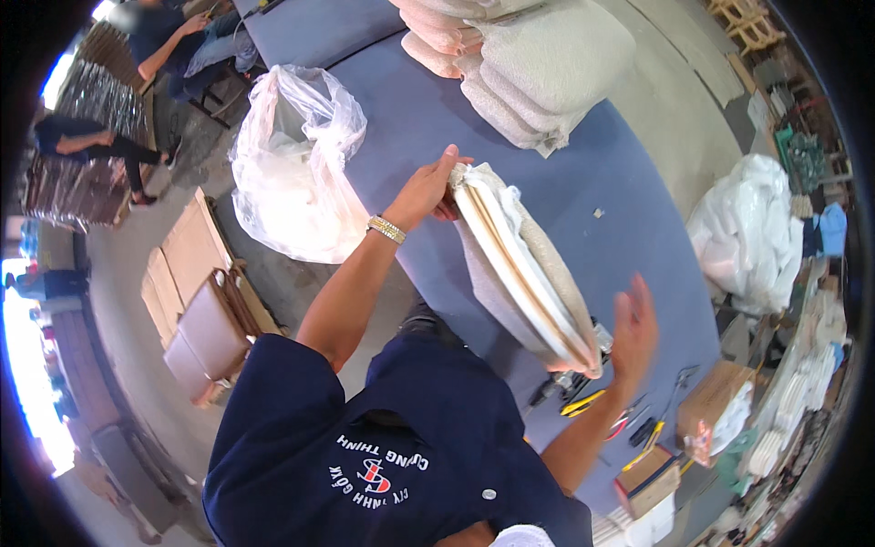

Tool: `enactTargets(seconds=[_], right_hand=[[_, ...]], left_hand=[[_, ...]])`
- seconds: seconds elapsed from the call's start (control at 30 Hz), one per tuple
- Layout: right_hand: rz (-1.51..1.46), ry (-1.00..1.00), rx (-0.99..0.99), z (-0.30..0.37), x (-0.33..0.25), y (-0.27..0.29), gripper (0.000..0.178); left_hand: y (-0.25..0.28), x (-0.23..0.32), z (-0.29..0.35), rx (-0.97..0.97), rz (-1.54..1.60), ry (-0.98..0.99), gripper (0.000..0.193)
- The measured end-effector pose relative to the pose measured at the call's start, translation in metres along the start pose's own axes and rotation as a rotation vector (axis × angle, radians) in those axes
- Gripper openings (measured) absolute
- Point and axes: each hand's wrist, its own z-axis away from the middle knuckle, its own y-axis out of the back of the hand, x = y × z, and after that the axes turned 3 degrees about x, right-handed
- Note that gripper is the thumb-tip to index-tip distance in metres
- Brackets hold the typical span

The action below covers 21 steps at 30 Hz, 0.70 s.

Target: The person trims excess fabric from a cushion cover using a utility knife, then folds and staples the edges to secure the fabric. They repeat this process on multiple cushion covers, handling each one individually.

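The left hand (427,191) pinches the upper end of a beige, curved, fabric-covered padded panel (521,273), held on edge over the blue-grey counter (643,214). The right hand (633,330), blurred and loosely spread, is near its lower end. 1 stack of pale textured cushions (547,68) lies beyond.

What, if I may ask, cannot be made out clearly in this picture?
In the head view:
Right hand: finger detail, lost to blur.
Dark tool: partly hidden by the padded piece in the left hand.
Padded stack: far end, cut off by the upper edge.
White plastic bag: contents, obscured by cloudy plastic.
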Motion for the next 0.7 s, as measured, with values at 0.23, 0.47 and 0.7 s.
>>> enactTargets(seconds=[0.23, 0.47, 0.7], right_hand=[[-0.137, 0.706, -0.491, -0.093, -0.105, -0.188, 0.055], [-0.04, 0.458, -0.702, -0.103, -0.103, -0.243, 0.028], [0.031, 0.461, -0.693, -0.096, -0.112, -0.26, 0.023]], left_hand=[[-0.008, -0.001, 0.001, 0.072, 0.018, 0.002, 0.078], [0.021, -0.027, -0.003, 0.168, -0.005, 0.044, 0.072], [0.049, -0.034, -0.004, 0.141, -0.251, -0.153, 0.053]])
